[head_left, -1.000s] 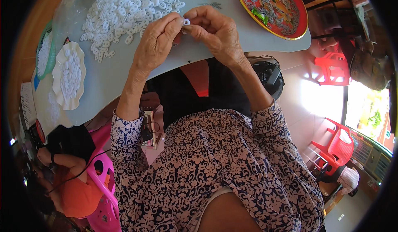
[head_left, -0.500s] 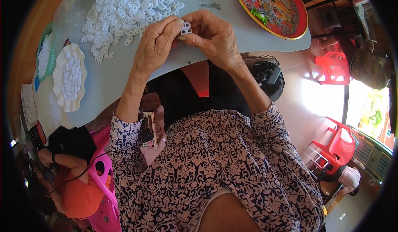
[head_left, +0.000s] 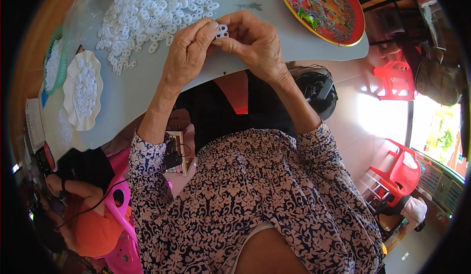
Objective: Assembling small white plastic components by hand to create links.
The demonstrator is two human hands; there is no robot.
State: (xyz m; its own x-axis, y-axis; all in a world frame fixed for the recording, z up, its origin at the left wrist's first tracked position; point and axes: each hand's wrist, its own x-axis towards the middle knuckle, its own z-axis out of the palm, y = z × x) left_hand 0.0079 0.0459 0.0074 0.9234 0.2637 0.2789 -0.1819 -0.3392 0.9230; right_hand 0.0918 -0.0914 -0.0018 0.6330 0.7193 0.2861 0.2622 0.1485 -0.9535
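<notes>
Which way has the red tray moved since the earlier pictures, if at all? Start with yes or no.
No. Against the table, the red tray shows no shift: it sits at the same spot near the right corner.

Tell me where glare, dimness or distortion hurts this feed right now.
Head view: the opening at right is blown out, with glare across the floor; the lower-left corner is dim; the table looks bowed at its front edge, and the frame's corners go black; left hand and right hand look fairly clear, but the white piece is small.
</notes>
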